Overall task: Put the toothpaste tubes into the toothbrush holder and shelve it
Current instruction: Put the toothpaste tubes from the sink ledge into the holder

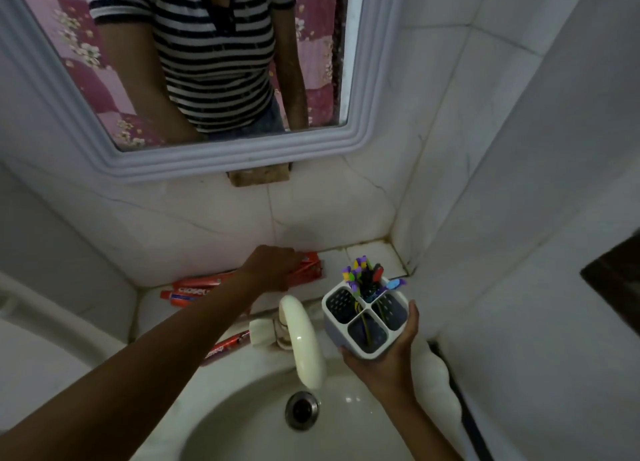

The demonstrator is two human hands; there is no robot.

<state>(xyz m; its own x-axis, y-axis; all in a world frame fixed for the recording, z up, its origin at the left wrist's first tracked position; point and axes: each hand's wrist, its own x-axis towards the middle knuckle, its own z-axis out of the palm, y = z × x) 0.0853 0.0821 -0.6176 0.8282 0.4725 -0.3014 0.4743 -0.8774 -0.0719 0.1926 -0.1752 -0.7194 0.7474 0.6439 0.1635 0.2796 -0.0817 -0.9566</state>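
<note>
Sink (346, 422) nearest, drain (302, 410) in its bowl, tap (304, 339) arching over the bowl from the back rim. Behind the sink, a ledge (377, 256) against the wall, under the mirror (214, 62). On the ledge left of the tap, tubes (194, 289) lying flat; one more tube (225, 348) just left of the tap's base. Left hand (273, 264) over a box (310, 269) at the ledge's back. Right of the tap, holder (367, 316) in the right hand (388, 360), toothbrushes (363, 277) in its rear compartment.
</note>
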